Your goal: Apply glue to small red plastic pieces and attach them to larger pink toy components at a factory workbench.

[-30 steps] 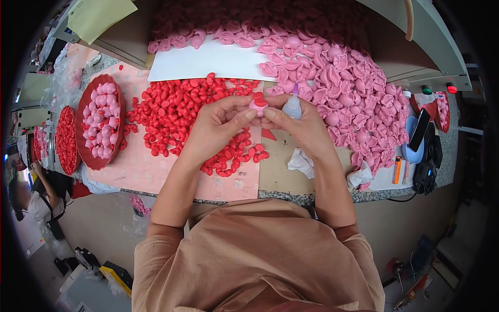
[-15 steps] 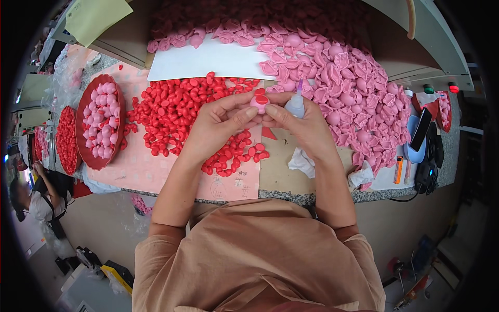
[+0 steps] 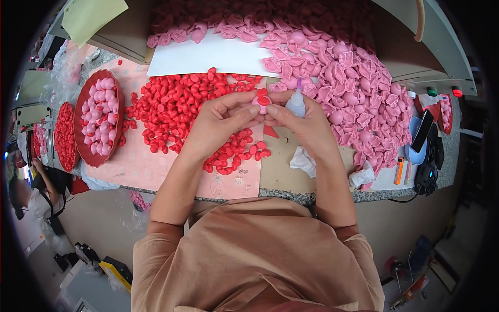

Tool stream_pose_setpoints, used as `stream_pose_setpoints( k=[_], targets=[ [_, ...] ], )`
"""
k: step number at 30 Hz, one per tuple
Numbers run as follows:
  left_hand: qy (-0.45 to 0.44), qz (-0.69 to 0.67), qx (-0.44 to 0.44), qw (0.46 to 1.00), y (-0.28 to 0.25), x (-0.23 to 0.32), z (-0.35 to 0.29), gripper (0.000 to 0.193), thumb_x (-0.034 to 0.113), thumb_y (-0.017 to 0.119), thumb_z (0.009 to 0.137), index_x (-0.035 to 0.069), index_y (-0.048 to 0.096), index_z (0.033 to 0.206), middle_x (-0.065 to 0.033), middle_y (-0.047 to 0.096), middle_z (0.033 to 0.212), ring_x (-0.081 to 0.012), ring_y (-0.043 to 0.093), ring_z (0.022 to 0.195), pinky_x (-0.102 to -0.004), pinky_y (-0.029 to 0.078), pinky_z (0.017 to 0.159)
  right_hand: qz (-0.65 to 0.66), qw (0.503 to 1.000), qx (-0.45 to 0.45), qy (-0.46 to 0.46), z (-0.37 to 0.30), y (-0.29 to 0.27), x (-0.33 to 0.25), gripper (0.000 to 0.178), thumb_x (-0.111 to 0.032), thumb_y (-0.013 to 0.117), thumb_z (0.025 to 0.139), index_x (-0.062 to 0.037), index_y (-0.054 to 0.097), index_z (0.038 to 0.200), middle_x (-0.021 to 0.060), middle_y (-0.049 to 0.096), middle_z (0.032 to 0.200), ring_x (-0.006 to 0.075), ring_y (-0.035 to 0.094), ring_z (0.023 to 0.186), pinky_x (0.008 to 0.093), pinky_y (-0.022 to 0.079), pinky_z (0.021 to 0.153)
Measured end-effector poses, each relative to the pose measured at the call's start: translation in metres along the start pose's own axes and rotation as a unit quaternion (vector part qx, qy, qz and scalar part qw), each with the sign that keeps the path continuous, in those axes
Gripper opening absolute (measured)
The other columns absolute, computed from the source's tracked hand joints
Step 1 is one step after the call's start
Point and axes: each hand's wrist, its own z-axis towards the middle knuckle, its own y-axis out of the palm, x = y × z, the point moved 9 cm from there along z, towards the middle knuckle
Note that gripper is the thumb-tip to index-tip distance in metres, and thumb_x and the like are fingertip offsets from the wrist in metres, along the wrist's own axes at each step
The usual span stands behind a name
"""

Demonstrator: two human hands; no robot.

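Note:
Between the fingertips of both hands is a small pink rounded piece (image 3: pixel 263 109) with red oval parts (image 3: pixel 263 100) on it. My left hand (image 3: pixel 227 115) pinches it from the left, thumb and fingers closed. My right hand (image 3: pixel 299 117) pinches its right side and also keeps a small translucent squeeze bottle (image 3: pixel 296 105) with a purple needle tip upright between its fingers. Below and left of the hands lies a heap of glossy red oval pieces (image 3: pixel 171 106). To the right spreads a large pile of pink moulded pieces (image 3: pixel 358 99).
A red oval dish (image 3: pixel 83 148) of pink-and-red pieces stands left, beside another dish of red pieces (image 3: pixel 66 138). White crumpled tissues (image 3: pixel 303 161) lie near the front edge. A phone (image 3: pixel 421 130), blue tray (image 3: pixel 414 154) and orange tube (image 3: pixel 398 170) sit right. Another person (image 3: pixel 47 195) is far left.
Both hands stay nearly in place, still pinching the pink piece. The view has shifted slightly; the piece's red parts now face a little more upright.

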Motion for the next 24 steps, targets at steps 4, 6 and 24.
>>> stream_pose_setpoints(
  k=[4,6,24],
  targets=[
    [0.012,0.003,0.003,1.000,0.000,0.002,-0.001,0.033,0.005,0.057,0.087,-0.003,0.052,0.118,-0.0099,0.062,0.104,-0.0151,0.061,0.092,-0.0277,0.051,0.084,0.005,1.000,-0.002,-0.012,0.000,0.002,-0.001,0.026,-0.010,0.059,0.086,0.0036,0.055,0.107,0.0105,0.062,0.097,0.0166,0.063,0.086,0.0298,0.053,0.078],
    [0.008,0.004,0.004,1.000,0.000,0.002,-0.001,0.032,0.005,0.057,0.087,-0.003,0.052,0.118,-0.0098,0.062,0.104,-0.0149,0.061,0.093,-0.0279,0.051,0.084,0.012,1.000,0.001,-0.008,0.000,0.002,0.000,0.025,-0.009,0.059,0.086,0.0037,0.055,0.107,0.0109,0.062,0.097,0.0169,0.063,0.086,0.0300,0.053,0.078],
    [-0.017,-0.034,0.001,0.999,0.002,-0.008,0.004,0.033,0.018,0.054,0.091,0.002,0.052,0.119,-0.0058,0.063,0.091,-0.0115,0.061,0.078,-0.0241,0.053,0.072,-0.026,0.999,0.025,-0.028,-0.001,0.001,-0.008,0.026,-0.025,0.059,0.088,-0.0005,0.059,0.098,0.0036,0.060,0.076,0.0108,0.059,0.068,0.0231,0.048,0.063]
  ],
)
